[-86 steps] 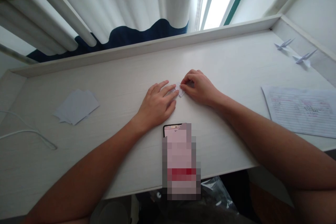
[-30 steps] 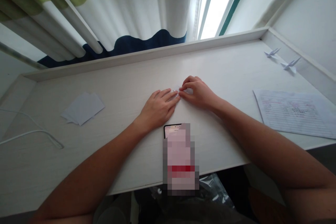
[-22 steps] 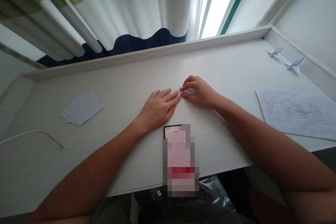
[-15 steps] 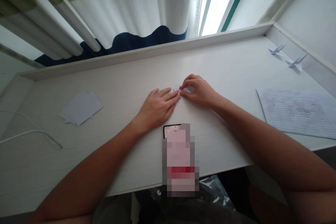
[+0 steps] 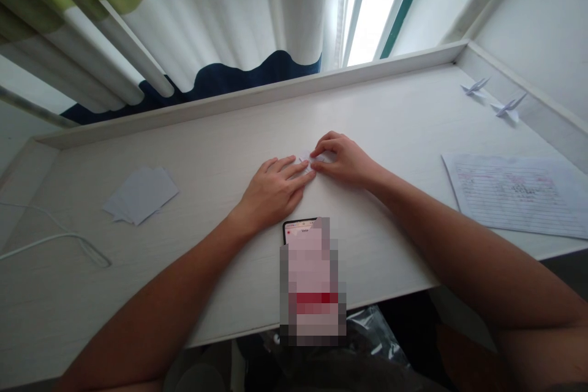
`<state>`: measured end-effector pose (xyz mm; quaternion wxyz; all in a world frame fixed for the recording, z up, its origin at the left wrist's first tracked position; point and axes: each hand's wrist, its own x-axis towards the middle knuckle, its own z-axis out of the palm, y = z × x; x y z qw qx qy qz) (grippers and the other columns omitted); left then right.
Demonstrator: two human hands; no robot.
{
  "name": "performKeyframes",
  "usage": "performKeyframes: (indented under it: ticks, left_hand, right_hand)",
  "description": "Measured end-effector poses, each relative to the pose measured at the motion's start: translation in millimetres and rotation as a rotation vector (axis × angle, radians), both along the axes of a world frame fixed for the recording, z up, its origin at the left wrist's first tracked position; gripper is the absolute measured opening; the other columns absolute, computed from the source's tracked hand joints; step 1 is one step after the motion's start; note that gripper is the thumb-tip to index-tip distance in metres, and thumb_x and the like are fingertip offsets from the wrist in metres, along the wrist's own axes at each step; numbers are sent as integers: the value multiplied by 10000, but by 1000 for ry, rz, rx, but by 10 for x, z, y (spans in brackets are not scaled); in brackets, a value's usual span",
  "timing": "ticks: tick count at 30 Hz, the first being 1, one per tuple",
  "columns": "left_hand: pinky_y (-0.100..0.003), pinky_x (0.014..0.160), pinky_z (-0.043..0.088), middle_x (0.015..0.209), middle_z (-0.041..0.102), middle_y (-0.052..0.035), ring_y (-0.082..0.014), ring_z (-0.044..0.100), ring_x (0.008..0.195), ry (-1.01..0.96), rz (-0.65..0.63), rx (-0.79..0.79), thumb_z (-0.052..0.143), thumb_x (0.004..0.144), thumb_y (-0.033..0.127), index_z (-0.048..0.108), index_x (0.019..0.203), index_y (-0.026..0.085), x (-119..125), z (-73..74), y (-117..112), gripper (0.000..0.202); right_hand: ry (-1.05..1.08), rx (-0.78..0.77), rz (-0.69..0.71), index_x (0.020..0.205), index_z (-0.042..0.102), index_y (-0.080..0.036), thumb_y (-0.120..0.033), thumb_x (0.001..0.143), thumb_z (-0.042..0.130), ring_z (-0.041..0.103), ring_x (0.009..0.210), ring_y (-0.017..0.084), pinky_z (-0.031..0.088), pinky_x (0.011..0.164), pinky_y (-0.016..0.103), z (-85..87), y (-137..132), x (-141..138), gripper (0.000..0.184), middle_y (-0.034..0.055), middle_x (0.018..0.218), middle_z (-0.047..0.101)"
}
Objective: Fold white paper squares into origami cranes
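A small piece of folded white paper (image 5: 305, 158) lies on the white desk between my hands, much of it covered by my fingers. My left hand (image 5: 277, 188) rests flat with its fingers stretched out, the fingertips at the paper's left and near edges. From the right, my right hand (image 5: 342, 160) has its thumb and forefinger pinched on the paper. Just below the hands, toward me, lies a phone (image 5: 301, 226), most of its screen blurred out.
Blank paper squares (image 5: 141, 195) are piled on the left, near a white cable (image 5: 68, 236). Two folded paper figures (image 5: 508, 109) stand in the far right corner. Handwritten lined sheets (image 5: 519, 193) lie at the right. A raised edge (image 5: 248, 98) borders the desk's back.
The view has shifted slightly. My left fingers are spread a little more at the paper, while my right hand keeps its pinch on it.
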<state>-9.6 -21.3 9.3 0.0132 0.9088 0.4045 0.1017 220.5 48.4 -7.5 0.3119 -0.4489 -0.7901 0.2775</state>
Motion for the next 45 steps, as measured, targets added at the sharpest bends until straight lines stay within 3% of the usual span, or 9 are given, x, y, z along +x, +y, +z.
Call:
performKeyframes:
  ticks: [5, 17, 25, 29, 34, 39, 45]
  left_hand:
    - [-571, 1229, 454, 1574, 661, -84, -333, 555, 1506, -31, 38, -47, 504, 1082, 240, 706, 1457, 257, 23, -15, -7, 426]
    - [-583, 1260, 433, 1570, 665, -80, -340, 545, 1517, -60, 43, -88, 517, 1084, 229, 721, 1449, 258, 22, -29, 10, 419]
    - [-612, 1263, 418, 1583, 652, -84, -347, 531, 1523, -99, 54, -86, 510, 1083, 227, 711, 1457, 259, 11, -87, 5, 427]
    - [-559, 1250, 437, 1541, 685, -78, -327, 555, 1491, -116, 44, -69, 496, 1076, 228, 699, 1466, 243, 26, -90, 11, 439]
    - [-560, 1222, 450, 1522, 691, -113, -345, 562, 1472, -73, 103, -43, 495, 1062, 242, 548, 1617, 188, 107, -74, 4, 560]
    - [-539, 1235, 450, 1516, 699, -100, -343, 578, 1464, -33, 81, -23, 477, 1088, 280, 649, 1517, 181, 121, -46, 4, 473]
    - [-526, 1195, 497, 1482, 721, -120, -338, 616, 1434, 3, 50, 43, 484, 1095, 271, 657, 1492, 147, 115, -18, 1, 451]
  right_hand:
    - [33, -20, 1, 887, 842, -221, -223, 860, 777, 733, 1016, 272, 550, 1027, 450, 17, 6, 1, 70, 91, 1088, 757]
    - [16, -35, -186, 812, 831, -199, -167, 829, 790, 689, 890, 232, 543, 896, 394, 39, -1, -135, 54, 68, 953, 741]
    - [-6, -82, -268, 755, 812, -193, -189, 804, 822, 694, 868, 243, 572, 889, 428, 68, 10, -181, 50, 80, 945, 753]
    - [-7, -57, -276, 738, 798, -202, -211, 799, 821, 691, 875, 258, 585, 916, 463, 9, 25, -184, 66, 85, 962, 765]
    - [10, -30, -281, 735, 795, -206, -207, 793, 828, 686, 887, 272, 588, 929, 483, -27, 32, -183, 66, 85, 962, 773]
    - [0, -73, -255, 760, 809, -190, -208, 811, 813, 695, 883, 260, 578, 932, 462, 15, 33, -172, 54, 89, 977, 766]
    - [-8, -49, -255, 759, 810, -191, -210, 811, 809, 690, 879, 259, 574, 923, 455, 6, 31, -169, 55, 81, 954, 758]
